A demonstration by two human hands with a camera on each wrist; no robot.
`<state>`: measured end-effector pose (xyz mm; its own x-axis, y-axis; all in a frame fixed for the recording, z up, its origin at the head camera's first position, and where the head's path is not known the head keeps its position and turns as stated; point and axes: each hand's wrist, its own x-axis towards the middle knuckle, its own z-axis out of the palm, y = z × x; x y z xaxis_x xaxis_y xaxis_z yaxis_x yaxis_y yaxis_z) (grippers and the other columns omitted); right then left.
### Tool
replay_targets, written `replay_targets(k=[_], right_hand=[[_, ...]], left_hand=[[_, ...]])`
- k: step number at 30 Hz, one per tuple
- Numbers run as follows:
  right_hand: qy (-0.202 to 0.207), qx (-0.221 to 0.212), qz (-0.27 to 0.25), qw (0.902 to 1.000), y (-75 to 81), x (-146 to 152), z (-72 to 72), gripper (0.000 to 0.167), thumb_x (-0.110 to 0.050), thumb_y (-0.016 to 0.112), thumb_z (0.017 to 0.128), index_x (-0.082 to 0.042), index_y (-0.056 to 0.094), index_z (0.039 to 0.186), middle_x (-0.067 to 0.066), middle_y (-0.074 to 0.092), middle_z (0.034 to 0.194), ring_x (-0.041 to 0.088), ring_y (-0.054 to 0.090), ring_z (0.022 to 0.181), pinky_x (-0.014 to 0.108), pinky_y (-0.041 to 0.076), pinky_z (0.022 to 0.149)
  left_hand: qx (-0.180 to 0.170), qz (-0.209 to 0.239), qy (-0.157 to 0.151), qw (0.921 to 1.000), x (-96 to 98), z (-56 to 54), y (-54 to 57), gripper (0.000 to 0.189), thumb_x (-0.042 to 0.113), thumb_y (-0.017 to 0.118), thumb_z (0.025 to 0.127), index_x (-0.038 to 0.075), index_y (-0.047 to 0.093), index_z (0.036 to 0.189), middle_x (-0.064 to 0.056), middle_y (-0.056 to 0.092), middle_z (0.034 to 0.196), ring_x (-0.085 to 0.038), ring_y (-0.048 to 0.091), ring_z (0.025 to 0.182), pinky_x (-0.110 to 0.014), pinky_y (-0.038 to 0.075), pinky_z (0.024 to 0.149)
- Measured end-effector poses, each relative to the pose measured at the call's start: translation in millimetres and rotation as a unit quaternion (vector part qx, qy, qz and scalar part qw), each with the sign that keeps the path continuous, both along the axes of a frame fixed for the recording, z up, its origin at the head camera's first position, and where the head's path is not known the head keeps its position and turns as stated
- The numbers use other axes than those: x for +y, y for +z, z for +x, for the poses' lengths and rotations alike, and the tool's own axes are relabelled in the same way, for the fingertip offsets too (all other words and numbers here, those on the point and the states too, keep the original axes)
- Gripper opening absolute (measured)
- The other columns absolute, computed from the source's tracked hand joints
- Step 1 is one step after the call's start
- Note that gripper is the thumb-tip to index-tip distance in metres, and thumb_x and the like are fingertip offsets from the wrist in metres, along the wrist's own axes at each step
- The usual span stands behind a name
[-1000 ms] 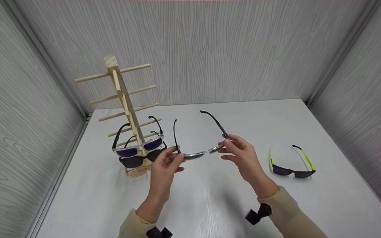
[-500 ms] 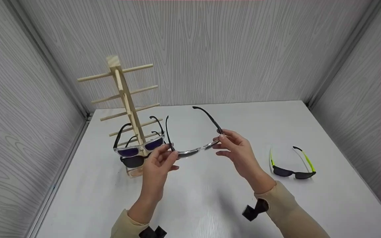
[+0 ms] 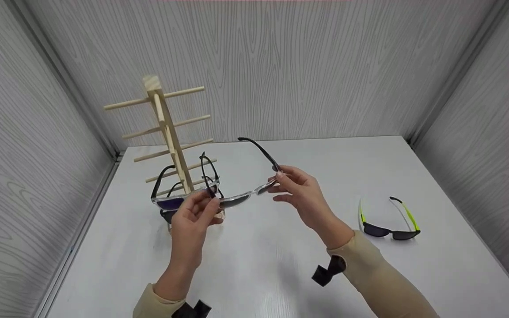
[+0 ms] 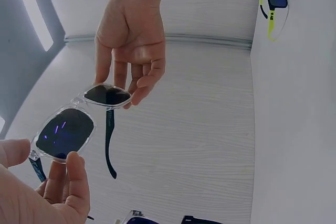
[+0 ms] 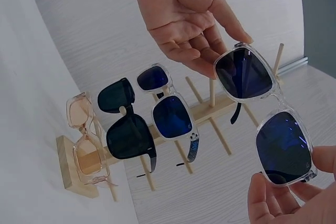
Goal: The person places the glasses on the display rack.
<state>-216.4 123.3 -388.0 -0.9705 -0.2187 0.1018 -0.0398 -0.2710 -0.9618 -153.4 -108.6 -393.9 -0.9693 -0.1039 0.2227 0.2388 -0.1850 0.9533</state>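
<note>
Both hands hold one pair of sunglasses with a clear frame, dark lenses and black temples, unfolded and raised above the table. My left hand pinches its left hinge corner between thumb and fingers. At the other corner my right hand pinches the frame. Just left of them stands a wooden display rack with crossbars. In the right wrist view its lower bars carry clear-framed sunglasses, black sunglasses and peach-tinted glasses. The left temple overlaps the rack in the head view.
Sunglasses with yellow-green temples lie unfolded on the white table at the right. The rack's upper bars stick out to both sides. Grey wood-grain panels enclose the back and sides.
Both hands have moved left and slightly upward with the clear-framed sunglasses, bringing them close to the rack. Their left temple now overlaps the glasses hanging there.
</note>
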Motion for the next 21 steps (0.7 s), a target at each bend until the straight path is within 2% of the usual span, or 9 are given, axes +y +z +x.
replay_targets(k=[5, 10, 16, 21], right_hand=[[0.007, -0.001, -0.002, 1.0, 3.7, -7.3, -4.1, 0.03, -0.014, 0.059, 0.092, 0.0, 0.055, 0.118, 0.014, 0.061, 0.102, 0.027, 0.064, 0.09, 0.035, 0.053, 0.074], [0.018, 0.004, -0.001, 0.9998, 6.8, -17.7, -7.1, 0.029, -0.015, 0.059, 0.092, -0.001, 0.056, 0.117, 0.012, 0.061, 0.1, 0.027, 0.064, 0.09, 0.035, 0.053, 0.075], [0.022, 0.008, 0.007, 0.9997, 11.2, -31.2, -11.0, 0.031, -0.016, 0.059, 0.092, -0.001, 0.055, 0.119, 0.011, 0.061, 0.099, 0.027, 0.065, 0.089, 0.035, 0.053, 0.075], [0.036, -0.001, 0.017, 0.9992, 14.6, -40.4, -13.6, 0.033, -0.016, 0.057, 0.093, 0.001, 0.054, 0.121, 0.012, 0.061, 0.099, 0.027, 0.065, 0.089, 0.035, 0.053, 0.075]], left_hand=[[0.008, -0.003, 0.01, 0.9999, -6.2, 1.8, 4.5, 0.038, 0.012, 0.065, 0.088, -0.007, 0.051, 0.118, -0.019, 0.06, 0.1, -0.025, 0.064, 0.084, -0.034, 0.054, 0.07], [0.02, 0.001, 0.039, 0.999, -13.4, 2.7, 5.7, 0.034, 0.012, 0.064, 0.089, -0.003, 0.054, 0.118, -0.019, 0.06, 0.1, -0.028, 0.063, 0.085, -0.033, 0.055, 0.069], [0.03, -0.021, 0.073, 0.9966, -22.6, 1.8, 7.6, 0.032, 0.014, 0.063, 0.09, 0.0, 0.057, 0.118, -0.018, 0.061, 0.098, -0.024, 0.063, 0.078, -0.031, 0.055, 0.066], [0.032, -0.018, 0.089, 0.9954, -30.3, 2.5, 9.7, 0.031, 0.013, 0.062, 0.09, -0.003, 0.057, 0.117, -0.018, 0.06, 0.096, -0.023, 0.064, 0.078, -0.031, 0.055, 0.065]])
